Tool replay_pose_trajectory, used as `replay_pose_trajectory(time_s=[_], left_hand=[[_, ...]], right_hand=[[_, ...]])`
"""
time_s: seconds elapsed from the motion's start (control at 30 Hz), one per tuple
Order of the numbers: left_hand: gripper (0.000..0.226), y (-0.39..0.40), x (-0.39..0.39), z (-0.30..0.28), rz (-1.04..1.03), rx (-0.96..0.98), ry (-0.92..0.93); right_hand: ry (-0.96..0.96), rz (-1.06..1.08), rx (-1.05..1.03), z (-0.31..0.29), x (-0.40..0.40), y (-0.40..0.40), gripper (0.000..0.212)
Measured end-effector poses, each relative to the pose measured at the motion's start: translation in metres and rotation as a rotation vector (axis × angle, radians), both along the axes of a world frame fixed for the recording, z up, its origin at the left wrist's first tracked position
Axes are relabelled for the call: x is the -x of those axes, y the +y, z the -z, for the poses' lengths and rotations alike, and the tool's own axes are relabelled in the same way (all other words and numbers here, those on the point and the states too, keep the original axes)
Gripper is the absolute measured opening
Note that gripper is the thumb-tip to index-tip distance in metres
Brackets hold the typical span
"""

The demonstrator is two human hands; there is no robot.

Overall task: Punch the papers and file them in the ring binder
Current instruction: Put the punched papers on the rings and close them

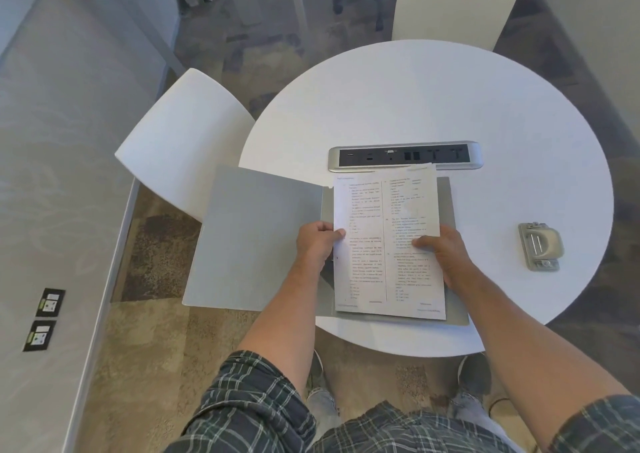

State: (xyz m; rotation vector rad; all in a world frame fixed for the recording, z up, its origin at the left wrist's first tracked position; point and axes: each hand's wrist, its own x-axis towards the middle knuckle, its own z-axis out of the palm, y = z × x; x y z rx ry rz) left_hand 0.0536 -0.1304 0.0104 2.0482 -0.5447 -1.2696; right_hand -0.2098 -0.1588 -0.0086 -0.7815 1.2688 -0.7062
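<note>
A grey ring binder lies open at the near left of the round white table, its left cover hanging past the table's rim. A printed sheaf of papers rests over the binder's right half. My left hand pinches the papers' left edge with thumb on top. My right hand holds the right edge, thumb lying across the print. The binder's rings are hidden under the papers. A metal hole punch sits on the table to the right, apart from both hands.
A silver power and socket strip is set into the table just beyond the papers. White chairs stand at the left and at the far side. A grey wall with floor sockets runs along the left.
</note>
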Motion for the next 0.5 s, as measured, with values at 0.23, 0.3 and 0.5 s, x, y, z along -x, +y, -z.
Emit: replay_pose_trajectory(time_s=[0.23,0.3,0.5], left_hand=[[0.007,-0.007,0.001,0.007,0.003,0.027,-0.077],[0.006,-0.008,0.001,0.010,-0.017,0.030,-0.042],[0.007,-0.013,0.001,0.013,-0.038,0.031,-0.009]], right_hand=[[0.089,0.005,0.006,0.011,0.003,0.006,0.038],[0.120,-0.013,0.002,0.014,0.005,0.009,0.042],[0.116,-0.040,-0.005,0.020,0.008,0.012,0.048]])
